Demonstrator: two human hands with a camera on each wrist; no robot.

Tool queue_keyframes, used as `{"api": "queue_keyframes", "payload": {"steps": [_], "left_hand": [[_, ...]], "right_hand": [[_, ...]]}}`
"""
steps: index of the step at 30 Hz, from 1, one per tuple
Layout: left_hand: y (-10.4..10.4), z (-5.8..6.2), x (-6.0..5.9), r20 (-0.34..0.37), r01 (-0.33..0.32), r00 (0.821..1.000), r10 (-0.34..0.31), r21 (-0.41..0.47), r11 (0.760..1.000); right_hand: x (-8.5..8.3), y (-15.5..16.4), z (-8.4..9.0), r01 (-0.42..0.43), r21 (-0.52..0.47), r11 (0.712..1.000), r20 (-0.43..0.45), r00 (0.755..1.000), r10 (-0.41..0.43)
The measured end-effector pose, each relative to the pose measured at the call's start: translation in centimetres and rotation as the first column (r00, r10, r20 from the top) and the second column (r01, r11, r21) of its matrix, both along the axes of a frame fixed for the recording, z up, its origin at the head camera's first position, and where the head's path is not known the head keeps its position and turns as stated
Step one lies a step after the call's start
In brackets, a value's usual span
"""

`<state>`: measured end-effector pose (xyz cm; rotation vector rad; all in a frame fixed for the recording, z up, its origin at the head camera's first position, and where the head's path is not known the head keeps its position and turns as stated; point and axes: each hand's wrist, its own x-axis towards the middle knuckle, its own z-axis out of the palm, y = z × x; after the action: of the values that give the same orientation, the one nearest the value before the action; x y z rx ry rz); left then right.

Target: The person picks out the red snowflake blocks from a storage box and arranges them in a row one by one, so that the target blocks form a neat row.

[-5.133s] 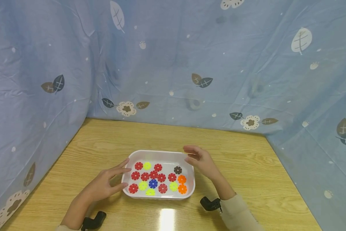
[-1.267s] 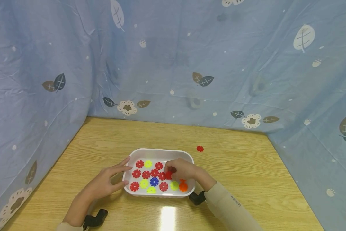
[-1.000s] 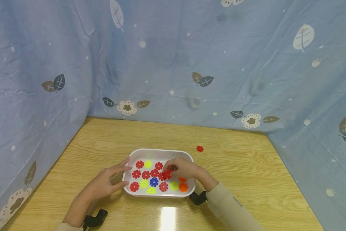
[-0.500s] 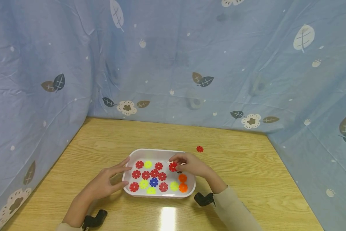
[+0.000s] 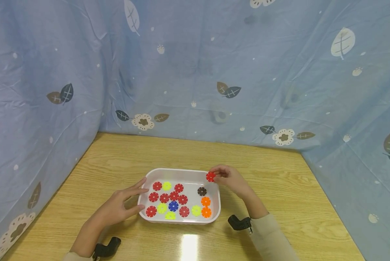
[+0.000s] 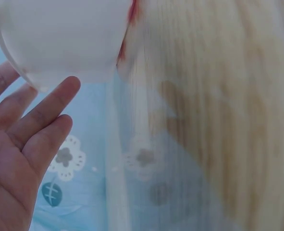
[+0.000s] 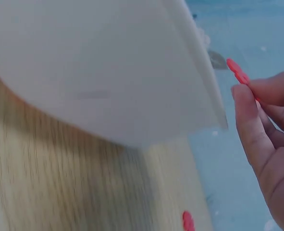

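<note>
In the head view, a white plastic tray (image 5: 181,175) stands on the table with flat, notched snowflake discs in it. My left hand (image 5: 116,208) rests with spread fingers at the tray's left rim; in the left wrist view its fingers (image 6: 48,108) lie against the outer wall. Above the tray's far right corner, my right hand (image 5: 232,181) pinches a red snowflake disc (image 5: 210,177) between thumb and fingertips. The right wrist view shows that disc (image 7: 237,72) almost edge-on. Another red disc (image 7: 188,221) lies on the table beyond the tray, covered by my hand in the head view.
Inside the tray lie several more red discs (image 5: 157,186), several yellow ones (image 5: 162,208), a blue one (image 5: 173,206), two orange ones (image 5: 206,212) and a dark brown one (image 5: 202,191). A patterned blue cloth (image 5: 195,72) encloses the wooden table (image 5: 266,174) at back and sides.
One red disc went from the tray to the table behind it. My right hand then reached in, picked up another red disc and carried it up and right. My left hand stayed put.
</note>
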<state>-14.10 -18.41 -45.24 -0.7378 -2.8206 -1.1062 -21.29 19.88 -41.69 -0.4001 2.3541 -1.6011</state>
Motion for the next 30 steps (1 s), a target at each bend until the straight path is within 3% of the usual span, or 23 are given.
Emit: {"api": "queue_keyframes", "payload": {"steps": [10,15,20,23,30], "left_hand": [[0.0,-0.1,0.0,-0.018,0.008,1.0,-0.008,-0.006,1.0],[-0.1,-0.2,0.1,-0.027,0.011,1.0,-0.011,-0.005,1.0],[-0.1,-0.1,0.0,-0.042,0.02,0.999,-0.021,-0.006,1.0],[-0.1,-0.1,0.0,-0.042,0.025,0.999,-0.025,-0.003,1.0],[-0.1,0.0,0.1,-0.041,0.028,0.999,-0.028,0.002,1.0]], "right_hand": [[-0.6,2.9,-2.2,0.234,-0.09,0.968,0.024,0.972,-0.233],[-1.3,4.2,-3.7,0.383,-0.082,0.92,0.085,0.923,-0.376],[-2.1,5.1,-5.1,0.514,-0.089,0.853,0.148,0.854,-0.499],[-2.5,5.6,-5.6,0.552,-0.109,0.827,0.146,0.832,-0.536],[-3.2,6.4,-6.5,0.564,-0.054,0.824,0.101,0.824,-0.558]]}}
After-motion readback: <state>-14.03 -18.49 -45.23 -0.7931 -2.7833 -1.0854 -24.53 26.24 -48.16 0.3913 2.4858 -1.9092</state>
